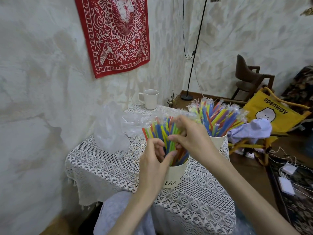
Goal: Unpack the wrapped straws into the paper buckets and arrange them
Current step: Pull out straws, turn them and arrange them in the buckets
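So both hands are in the near bucket [176,173], the white paper one with "the" lettered on its side, sitting on the lace cloth [105,167] over a small table. It's stuffed with wrapped straws [159,131] in blue, green, yellow and orange, fanning out a bit to the left, clear wrapper ends sticking up on top.

Left hand [155,160] is at the bucket's left rim, thumb and fingers curled in toward the straws, looks like it's pinching a few low down but the contact spot is half hidden so I can't tell for sure. Right hand [189,134] comes in from the right, higher up, fingers curled round a bunch of the straws near their middle, gripping them.

Second bucket [217,141] is just behind and to the right, mostly hidden by the right hand, also full of wrapped straws [218,114] leaning out to the right.

Other stuff: crumpled clear plastic bag [110,131] standing on the cloth to the left, a white mug [150,99] at the far edge, red banner [113,34] on the wall, black lamp stand [194,53] in the corner, yellow "openway" bag [274,114] on a chair at right, white chargers [288,177] on the floor
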